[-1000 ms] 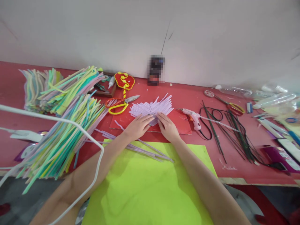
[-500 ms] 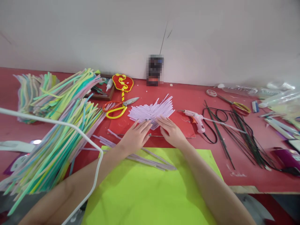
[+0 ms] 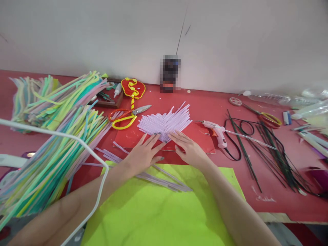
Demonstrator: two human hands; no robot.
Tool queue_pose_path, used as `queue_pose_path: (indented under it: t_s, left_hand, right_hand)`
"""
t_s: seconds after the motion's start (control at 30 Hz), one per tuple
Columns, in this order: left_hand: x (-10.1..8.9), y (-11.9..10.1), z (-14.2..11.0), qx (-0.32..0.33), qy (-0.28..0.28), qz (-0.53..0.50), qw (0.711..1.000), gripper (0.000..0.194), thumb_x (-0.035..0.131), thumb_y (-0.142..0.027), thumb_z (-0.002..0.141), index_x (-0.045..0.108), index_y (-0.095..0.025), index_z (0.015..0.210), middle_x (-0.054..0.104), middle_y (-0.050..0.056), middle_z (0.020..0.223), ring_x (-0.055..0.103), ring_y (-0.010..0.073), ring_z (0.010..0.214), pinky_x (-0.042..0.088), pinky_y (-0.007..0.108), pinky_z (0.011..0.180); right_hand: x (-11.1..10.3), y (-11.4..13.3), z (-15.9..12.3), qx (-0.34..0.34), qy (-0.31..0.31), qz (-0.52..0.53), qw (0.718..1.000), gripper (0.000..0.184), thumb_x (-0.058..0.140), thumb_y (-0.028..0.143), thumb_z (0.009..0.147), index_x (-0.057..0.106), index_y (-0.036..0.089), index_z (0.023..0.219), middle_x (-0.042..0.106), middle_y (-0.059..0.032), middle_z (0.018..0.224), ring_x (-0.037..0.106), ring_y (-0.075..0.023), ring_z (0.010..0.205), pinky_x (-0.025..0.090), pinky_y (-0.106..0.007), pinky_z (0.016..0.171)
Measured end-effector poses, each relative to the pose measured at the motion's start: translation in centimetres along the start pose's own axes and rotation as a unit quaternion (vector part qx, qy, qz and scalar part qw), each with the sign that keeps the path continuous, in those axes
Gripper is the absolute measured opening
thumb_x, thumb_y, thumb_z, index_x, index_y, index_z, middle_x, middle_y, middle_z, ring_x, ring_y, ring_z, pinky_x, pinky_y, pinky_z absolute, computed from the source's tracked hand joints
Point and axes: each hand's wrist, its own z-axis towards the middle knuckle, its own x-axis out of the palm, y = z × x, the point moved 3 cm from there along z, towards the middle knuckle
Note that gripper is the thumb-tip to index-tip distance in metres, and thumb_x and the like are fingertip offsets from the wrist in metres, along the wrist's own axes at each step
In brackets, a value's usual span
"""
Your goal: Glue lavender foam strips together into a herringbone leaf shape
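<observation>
Lilac pipe cleaners (image 3: 165, 122) lie side by side in a V-shaped, chevron-like fan on a red board (image 3: 203, 139). My left hand (image 3: 143, 152) rests at the fan's lower left edge, fingers stretched and spread, thumb apart. At its lower right edge, my right hand (image 3: 189, 149) lies with fingers extended, their tips touching the strips near the central seam. Neither hand grips anything. Beneath my left wrist and to its right, several loose lilac pipe cleaners (image 3: 167, 182) lie partly across a yellow-green sheet (image 3: 164, 212).
Bundles of coloured pipe cleaners (image 3: 58, 150) fill the left side, with a white cable (image 3: 84, 145) in front. Scissors (image 3: 125, 118) lie left of the board. A pink glue gun (image 3: 216, 132), dark green stems (image 3: 275, 150) and second scissors (image 3: 269, 119) lie to the right.
Both hands have slid down slightly towards me and spread, uncovering more of the fan's lower seam. My left fingers and thumb are further apart. The view has shifted slightly.
</observation>
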Motion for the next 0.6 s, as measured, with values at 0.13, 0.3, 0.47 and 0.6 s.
queue_pose_path:
  t_s: [0.13, 0.3, 0.47, 0.6]
  left_hand:
    - [-0.11, -0.03, -0.02, 0.003, -0.003, -0.004, 1.000, 0.049, 0.039, -0.044, 0.096, 0.042, -0.020, 0.138, 0.035, 0.016, 0.148, 0.035, 0.0288, 0.136, 0.021, 0.052, 0.111]
    - [-0.14, -0.19, 0.05, -0.002, 0.015, 0.013, 1.000, 0.050, 0.040, -0.043, 0.096, 0.040, -0.018, 0.139, 0.034, 0.017, 0.148, 0.033, 0.0292, 0.137, 0.022, 0.053, 0.111]
    - [-0.02, -0.32, 0.19, -0.012, 0.032, 0.017, 0.999, 0.050, 0.039, -0.040, 0.097, 0.040, -0.014, 0.139, 0.030, 0.017, 0.150, 0.031, 0.0296, 0.138, 0.023, 0.053, 0.111]
    - [0.02, -0.33, 0.21, -0.018, 0.031, 0.013, 0.999, 0.049, 0.037, -0.040, 0.097, 0.041, -0.015, 0.139, 0.029, 0.016, 0.151, 0.031, 0.0288, 0.138, 0.021, 0.053, 0.111]
  right_hand:
    - [0.30, -0.17, 0.01, 0.000, 0.004, -0.004, 1.000, 0.054, 0.042, 0.011, 0.085, 0.047, 0.025, 0.137, 0.052, -0.0027, 0.137, 0.041, -0.0202, 0.133, 0.038, -0.046, 0.111]
    - [0.36, -0.22, 0.04, -0.001, 0.008, -0.011, 1.000, 0.051, 0.041, 0.012, 0.087, 0.048, 0.022, 0.136, 0.051, -0.0041, 0.138, 0.041, -0.0190, 0.132, 0.037, -0.045, 0.111]
    - [0.42, -0.14, 0.17, -0.001, 0.011, -0.024, 1.000, 0.048, 0.039, 0.013, 0.088, 0.052, 0.021, 0.133, 0.051, -0.0042, 0.137, 0.042, -0.0188, 0.132, 0.037, -0.045, 0.111]
    - [0.48, -0.14, 0.21, 0.000, 0.011, -0.024, 1.000, 0.046, 0.039, 0.014, 0.089, 0.052, 0.021, 0.133, 0.051, -0.0044, 0.137, 0.042, -0.0185, 0.132, 0.037, -0.044, 0.111]
